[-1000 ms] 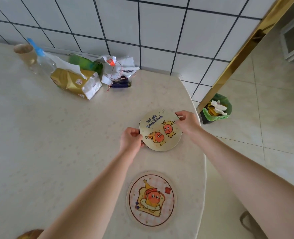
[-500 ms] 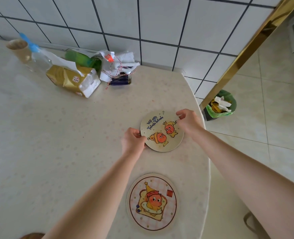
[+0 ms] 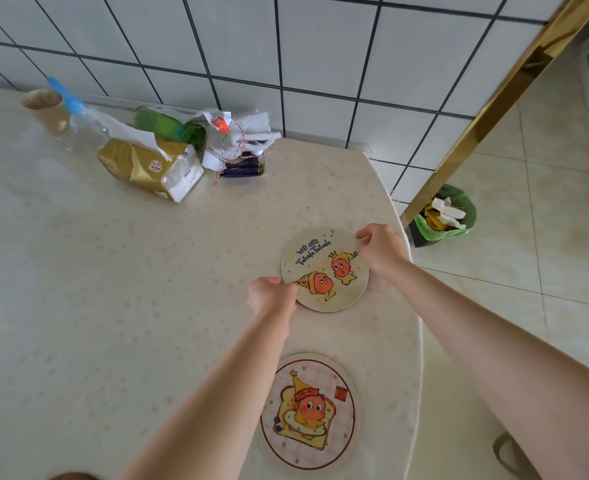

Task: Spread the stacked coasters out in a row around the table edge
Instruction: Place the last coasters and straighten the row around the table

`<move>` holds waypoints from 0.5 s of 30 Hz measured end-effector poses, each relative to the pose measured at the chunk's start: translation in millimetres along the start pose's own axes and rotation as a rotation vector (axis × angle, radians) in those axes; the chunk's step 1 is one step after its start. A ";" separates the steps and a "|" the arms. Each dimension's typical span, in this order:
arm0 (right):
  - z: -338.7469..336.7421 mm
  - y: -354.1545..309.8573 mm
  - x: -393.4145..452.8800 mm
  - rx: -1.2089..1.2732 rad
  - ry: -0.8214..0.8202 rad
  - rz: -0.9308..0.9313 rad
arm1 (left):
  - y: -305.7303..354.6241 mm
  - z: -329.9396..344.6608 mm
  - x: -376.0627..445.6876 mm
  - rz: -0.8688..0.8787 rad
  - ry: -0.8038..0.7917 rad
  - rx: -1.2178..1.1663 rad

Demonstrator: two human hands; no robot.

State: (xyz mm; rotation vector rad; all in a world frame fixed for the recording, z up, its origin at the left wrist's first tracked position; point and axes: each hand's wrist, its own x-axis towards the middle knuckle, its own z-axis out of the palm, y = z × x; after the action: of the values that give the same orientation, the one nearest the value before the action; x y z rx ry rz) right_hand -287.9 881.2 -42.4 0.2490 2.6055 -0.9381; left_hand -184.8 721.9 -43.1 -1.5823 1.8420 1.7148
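Note:
A round cream coaster with blue lettering and two orange cartoon figures lies near the table's right edge. My left hand pinches its near-left rim with curled fingers. At its far-right rim my right hand grips it the same way. Whether more coasters lie under it I cannot tell. A second round coaster, showing a toast figure with a pink border, lies flat closer to me along the same edge, with neither hand on it.
The table has a pale speckled top and a curved right edge. By the tiled wall stand a tissue pack, a clear bottle, a paper cup, a green packet and a white bundle. A green-lined bin stands on the floor.
Both hands keep their hold on the lettered coaster, which has stayed in nearly the same spot. The view has tilted slightly.

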 end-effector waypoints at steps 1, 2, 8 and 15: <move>-0.2 1.9 -0.2 0.024 -0.003 0.017 | 0.8 0.4 0.6 0.008 0.004 -0.003; -0.5 4.4 -0.1 0.056 -0.007 0.041 | 2.5 1.1 1.4 0.020 0.004 -0.005; -1.9 20.1 -12.3 0.281 -0.038 0.228 | 25.3 6.9 13.4 0.141 -0.009 0.037; 8.2 33.1 -21.7 0.334 0.024 0.217 | 45.6 11.1 31.8 0.207 -0.014 0.155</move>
State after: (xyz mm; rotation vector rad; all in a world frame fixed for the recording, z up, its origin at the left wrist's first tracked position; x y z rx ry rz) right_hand -256.3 900.2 -59.0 0.6182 2.3686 -1.2892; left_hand -238.2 702.8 -41.1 -1.3590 2.1398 1.6094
